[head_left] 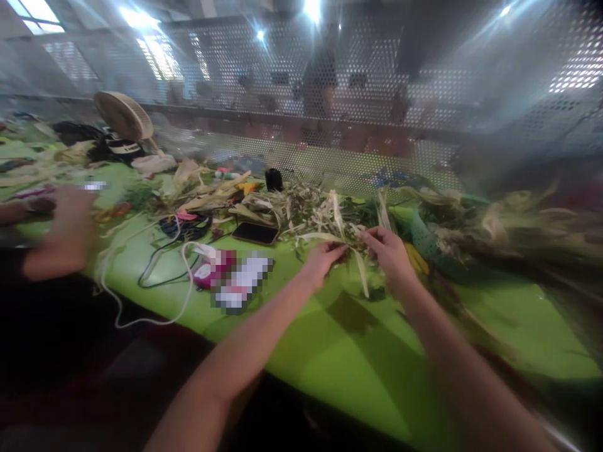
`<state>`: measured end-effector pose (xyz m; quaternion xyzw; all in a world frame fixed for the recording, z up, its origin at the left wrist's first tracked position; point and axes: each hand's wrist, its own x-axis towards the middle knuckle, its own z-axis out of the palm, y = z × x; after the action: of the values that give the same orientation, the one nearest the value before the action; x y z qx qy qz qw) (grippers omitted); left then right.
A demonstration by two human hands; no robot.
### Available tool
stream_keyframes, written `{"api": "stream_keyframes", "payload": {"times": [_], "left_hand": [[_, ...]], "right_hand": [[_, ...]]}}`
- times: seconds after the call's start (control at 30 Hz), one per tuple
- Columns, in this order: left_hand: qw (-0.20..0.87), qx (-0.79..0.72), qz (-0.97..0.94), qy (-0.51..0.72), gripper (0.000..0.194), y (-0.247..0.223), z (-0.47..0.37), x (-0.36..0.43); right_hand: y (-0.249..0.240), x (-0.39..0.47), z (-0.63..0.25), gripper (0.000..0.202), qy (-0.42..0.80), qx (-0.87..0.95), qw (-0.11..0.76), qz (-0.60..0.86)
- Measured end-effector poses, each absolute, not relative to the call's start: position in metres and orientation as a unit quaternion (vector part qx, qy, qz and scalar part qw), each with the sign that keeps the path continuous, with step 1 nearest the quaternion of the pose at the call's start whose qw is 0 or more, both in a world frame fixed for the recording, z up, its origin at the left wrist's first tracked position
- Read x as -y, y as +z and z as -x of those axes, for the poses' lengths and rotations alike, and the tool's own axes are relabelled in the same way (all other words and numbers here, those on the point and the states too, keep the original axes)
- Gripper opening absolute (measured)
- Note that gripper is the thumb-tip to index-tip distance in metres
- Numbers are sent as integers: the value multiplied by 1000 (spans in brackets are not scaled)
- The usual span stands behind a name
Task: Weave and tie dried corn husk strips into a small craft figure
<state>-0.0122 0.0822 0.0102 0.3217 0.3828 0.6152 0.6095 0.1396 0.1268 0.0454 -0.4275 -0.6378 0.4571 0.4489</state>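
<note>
Pale leaf strips that look like corn husk are between my hands over the green tabletop. My left hand (323, 260) pinches a husk strip (362, 274), which hangs down in front of the fingers. My right hand (387, 252) is just to the right, thumb and fingers pressed together at the same bunch of strips. The exact grip of the fingertips is too small to make out. Right behind both hands lies a loose heap of shredded husk (301, 207), with a longer strip (337, 210) standing up from it.
A phone (255, 233) lies left of the heap, near a magenta box (215, 270), cables and a blurred-out sheet (244, 284). A round fan (123, 117) stands farther left, near a co-worker's arm (63, 242). At right is a green basket (436, 245) of husks; behind rises a perforated metal screen (282, 94).
</note>
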Motion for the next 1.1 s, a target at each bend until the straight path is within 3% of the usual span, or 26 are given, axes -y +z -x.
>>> {"api": "stream_keyframes", "payload": {"times": [0.23,0.53,0.67,0.77,0.93,1.1], "left_hand": [[576,-367,-267,679,34,8,20,-88],[598,-332,-264,680,33,17,23,-81],[620,-327,-267,661,34,15,24,-84],[629,-333,-291,640,36,11,24,-85],[626,-353,-314,620,38,10,25,-82],[619,-378,-345,596,38,9,26,-82]], "right_hand": [[48,-112,-129,44,561,648,339,388],[37,-106,-118,35,432,759,285,395],[47,-113,-131,37,398,739,343,422],[47,-118,-136,28,481,673,396,399],[41,-122,-135,34,627,592,345,370],[43,-127,-139,37,571,621,364,394]]}}
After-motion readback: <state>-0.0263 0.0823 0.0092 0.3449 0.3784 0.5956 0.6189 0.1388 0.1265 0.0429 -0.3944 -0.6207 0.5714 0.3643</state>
